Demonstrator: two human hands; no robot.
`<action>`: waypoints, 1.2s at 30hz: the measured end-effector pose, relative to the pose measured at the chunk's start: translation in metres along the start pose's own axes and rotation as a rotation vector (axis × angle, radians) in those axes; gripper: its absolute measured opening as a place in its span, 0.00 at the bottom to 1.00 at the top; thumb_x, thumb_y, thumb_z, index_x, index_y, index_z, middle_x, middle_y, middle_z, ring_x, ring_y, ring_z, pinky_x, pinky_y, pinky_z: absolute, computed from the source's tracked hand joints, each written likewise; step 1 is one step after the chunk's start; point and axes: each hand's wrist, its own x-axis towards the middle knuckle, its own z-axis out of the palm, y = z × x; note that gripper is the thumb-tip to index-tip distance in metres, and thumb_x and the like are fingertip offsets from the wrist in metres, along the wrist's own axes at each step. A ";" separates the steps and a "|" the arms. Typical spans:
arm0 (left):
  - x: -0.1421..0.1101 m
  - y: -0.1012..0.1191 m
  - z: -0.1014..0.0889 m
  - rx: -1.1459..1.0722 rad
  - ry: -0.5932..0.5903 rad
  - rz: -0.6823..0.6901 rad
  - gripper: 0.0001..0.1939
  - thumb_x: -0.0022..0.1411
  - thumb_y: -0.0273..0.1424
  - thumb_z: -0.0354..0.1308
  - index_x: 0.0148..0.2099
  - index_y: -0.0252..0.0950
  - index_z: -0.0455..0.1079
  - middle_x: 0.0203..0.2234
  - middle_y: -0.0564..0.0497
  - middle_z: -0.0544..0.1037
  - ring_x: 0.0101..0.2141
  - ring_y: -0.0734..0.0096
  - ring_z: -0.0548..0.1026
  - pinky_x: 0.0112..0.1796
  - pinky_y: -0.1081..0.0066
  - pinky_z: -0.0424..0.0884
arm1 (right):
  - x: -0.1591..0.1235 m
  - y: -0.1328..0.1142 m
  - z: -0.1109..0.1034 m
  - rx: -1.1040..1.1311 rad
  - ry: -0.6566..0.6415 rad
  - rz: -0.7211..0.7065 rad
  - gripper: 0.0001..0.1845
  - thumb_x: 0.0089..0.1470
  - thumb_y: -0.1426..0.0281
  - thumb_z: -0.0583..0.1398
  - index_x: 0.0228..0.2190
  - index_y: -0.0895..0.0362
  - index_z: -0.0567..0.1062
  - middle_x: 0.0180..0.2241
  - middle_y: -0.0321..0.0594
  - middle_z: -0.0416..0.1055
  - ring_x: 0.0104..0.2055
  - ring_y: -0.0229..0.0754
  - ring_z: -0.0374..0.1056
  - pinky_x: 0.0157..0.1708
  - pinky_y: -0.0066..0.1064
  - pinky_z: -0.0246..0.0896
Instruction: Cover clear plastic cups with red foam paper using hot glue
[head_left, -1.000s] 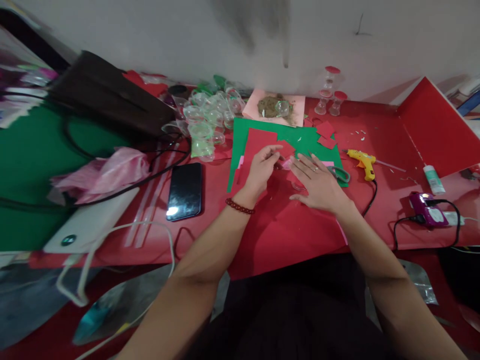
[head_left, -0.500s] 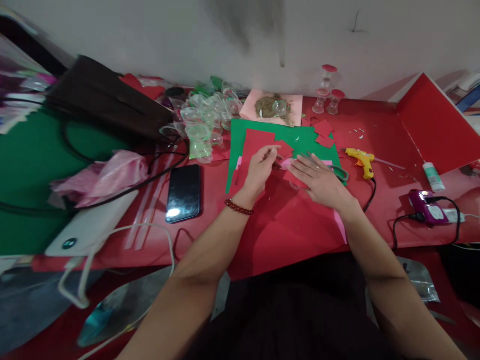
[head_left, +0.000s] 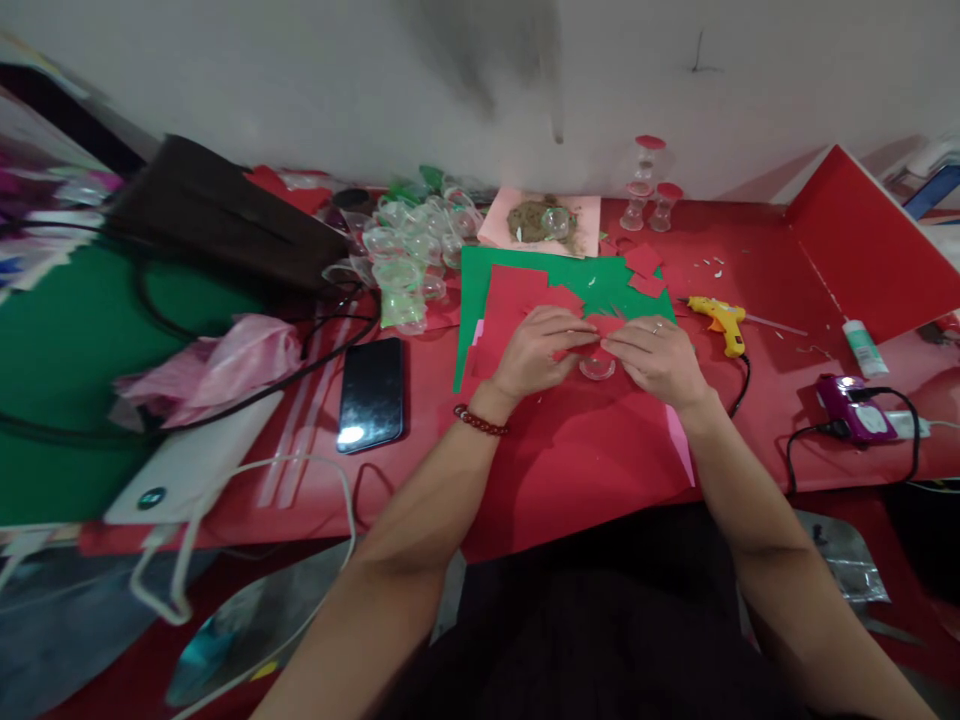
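Note:
Between my hands a small piece of red paper point(head_left: 606, 325) is pinched at its left and right edges. My left hand point(head_left: 541, 350), with a beaded bracelet at the wrist, has its fingers closed on the left edge. Opposite it, the fingertips of my right hand point(head_left: 658, 356) grip the right side; a ring shows on one finger. Just below the paper, the round rim of a small clear plastic cup point(head_left: 598, 370) shows on the large red sheet point(head_left: 577, 460). Whether the paper touches the cup I cannot tell. More red paper point(head_left: 517, 290) lies beside my left hand on a green sheet point(head_left: 474, 270).
Right of my hands lies a yellow glue gun point(head_left: 720, 318), with a purple power adapter point(head_left: 855, 410) nearer the edge. A phone point(head_left: 373, 393) lies left. Behind are clear plastic cups point(head_left: 412, 240), sand point(head_left: 529, 218) on pink paper, and cups joined with red tops point(head_left: 664, 207).
My hands have come together on the small red paper piece, the right one closing from a flat, spread pose. The green-handled scissors beside it are now hidden.

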 end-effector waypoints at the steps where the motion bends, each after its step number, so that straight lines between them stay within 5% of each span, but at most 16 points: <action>1: -0.001 -0.001 0.002 0.063 0.021 0.053 0.09 0.73 0.34 0.63 0.50 0.43 0.84 0.45 0.46 0.89 0.48 0.61 0.85 0.54 0.53 0.78 | 0.000 -0.001 0.001 -0.012 0.007 -0.002 0.19 0.71 0.76 0.56 0.44 0.50 0.87 0.43 0.40 0.87 0.48 0.46 0.79 0.46 0.40 0.71; 8: -0.002 0.005 -0.002 0.310 -0.042 0.206 0.13 0.74 0.26 0.59 0.54 0.42 0.82 0.47 0.48 0.90 0.48 0.63 0.87 0.55 0.54 0.81 | -0.004 0.000 0.002 -0.062 0.042 -0.054 0.14 0.71 0.70 0.59 0.45 0.53 0.86 0.43 0.42 0.87 0.47 0.48 0.79 0.47 0.41 0.73; 13: 0.000 0.007 -0.003 0.272 -0.052 0.216 0.14 0.74 0.27 0.60 0.56 0.43 0.82 0.48 0.49 0.89 0.48 0.65 0.87 0.58 0.54 0.79 | -0.005 0.002 0.003 -0.055 -0.001 -0.020 0.13 0.71 0.69 0.60 0.45 0.52 0.86 0.43 0.42 0.87 0.47 0.48 0.79 0.48 0.42 0.72; 19: 0.003 0.013 -0.001 -0.019 -0.050 -0.037 0.07 0.70 0.41 0.68 0.45 0.48 0.85 0.44 0.50 0.90 0.49 0.59 0.85 0.63 0.47 0.72 | -0.005 0.004 0.001 0.028 -0.003 -0.081 0.10 0.69 0.69 0.63 0.44 0.53 0.86 0.42 0.43 0.86 0.47 0.50 0.78 0.50 0.43 0.72; 23: 0.006 0.014 0.002 -0.170 -0.041 -0.189 0.14 0.66 0.51 0.69 0.38 0.48 0.86 0.41 0.48 0.90 0.49 0.54 0.83 0.60 0.47 0.71 | -0.005 0.005 0.000 0.042 -0.049 -0.050 0.10 0.67 0.70 0.62 0.43 0.52 0.86 0.42 0.43 0.85 0.48 0.50 0.78 0.49 0.44 0.71; 30: 0.008 0.021 0.011 -0.050 -0.005 -0.252 0.06 0.68 0.36 0.68 0.36 0.46 0.83 0.39 0.49 0.86 0.48 0.56 0.76 0.55 0.51 0.70 | -0.003 0.003 0.000 0.022 -0.083 -0.041 0.12 0.67 0.73 0.60 0.40 0.51 0.85 0.42 0.42 0.83 0.48 0.49 0.75 0.50 0.43 0.68; 36: 0.003 0.042 0.020 0.178 -0.015 -0.229 0.11 0.71 0.23 0.54 0.40 0.41 0.76 0.46 0.43 0.82 0.51 0.50 0.71 0.53 0.49 0.66 | 0.001 -0.002 -0.003 -0.087 -0.091 -0.097 0.12 0.65 0.77 0.58 0.35 0.54 0.82 0.38 0.43 0.82 0.45 0.48 0.73 0.46 0.40 0.65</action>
